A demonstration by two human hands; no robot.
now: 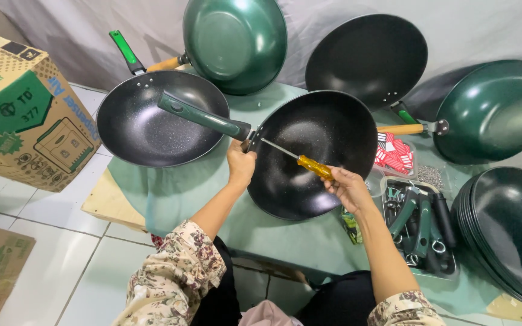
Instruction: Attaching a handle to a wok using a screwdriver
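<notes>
A black speckled wok [327, 151] lies tilted on a green-covered low table [170, 193]. Its dark green handle [203, 118] points up and left, over another black wok [152, 121]. My left hand [240, 163] grips the wok's rim where the handle joins it. My right hand [348, 187] holds a screwdriver with a yellow handle [314, 166]. Its thin metal shaft [278, 148] runs across the inside of the wok to the handle joint near my left hand.
Green woks [237, 42] [493, 108] and a black one [367, 57] lean on the grey backdrop. A stack of woks [509, 229] sits at right. A tray of green and black handles [421, 226], small red-white packets [396, 154] and cardboard boxes [22, 111] surround the table.
</notes>
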